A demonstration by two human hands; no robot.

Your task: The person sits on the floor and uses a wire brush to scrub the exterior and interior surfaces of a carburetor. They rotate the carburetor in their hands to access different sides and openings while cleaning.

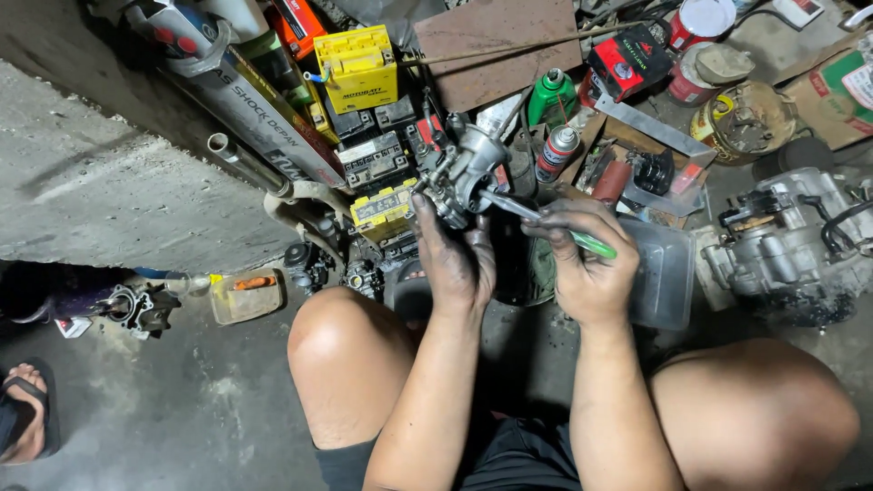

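My left hand (453, 264), black with grease, grips a small metal carburettor (466, 168) from below and holds it up above my knees. My right hand (587, 259) is closed on a screwdriver with a green handle (591, 243); its metal shaft (509, 206) points left, with the tip against the carburettor's right side. Both hands are close together at the picture's middle, over a dark container between my legs.
A clear plastic tub (668, 273) lies right of my hands, beside an engine block (791, 241). Behind are yellow batteries (356, 68), spray cans (556, 150), tins and boxes. A concrete ledge (109, 182) runs at left. Another person's sandalled foot (23, 414) shows at far left.
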